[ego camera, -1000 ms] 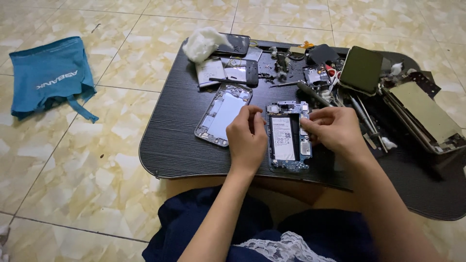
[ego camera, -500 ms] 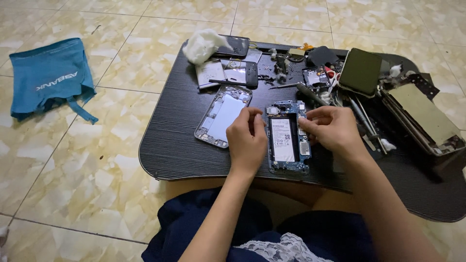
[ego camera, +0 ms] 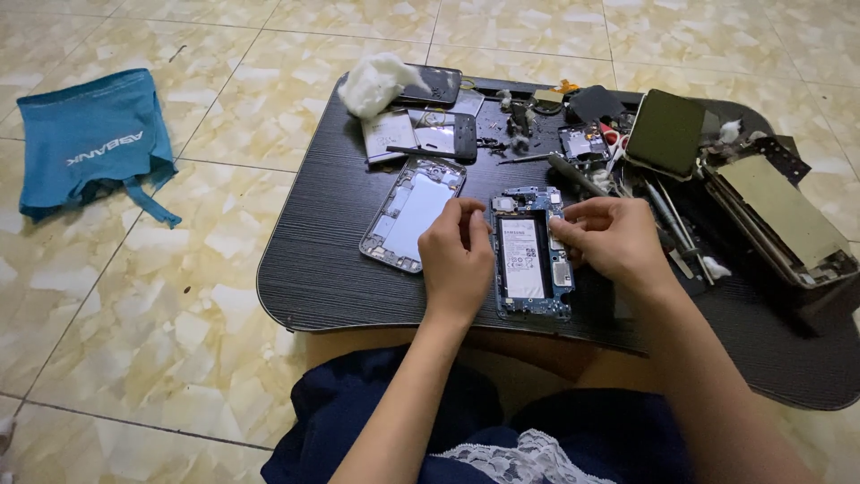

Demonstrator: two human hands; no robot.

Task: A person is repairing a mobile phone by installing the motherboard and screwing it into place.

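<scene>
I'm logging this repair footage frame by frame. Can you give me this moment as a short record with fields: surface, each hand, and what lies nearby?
surface: low black table on a tiled floor
left hand: left hand rests at the left edge of the opened phone, its battery exposed
right hand: right hand fingers at the phone's right edge
beside left hand: detached phone frame
far edge: white cloth, dark phones, small parts
right side: tools, dismantled tablet
floor: blue bag
</scene>
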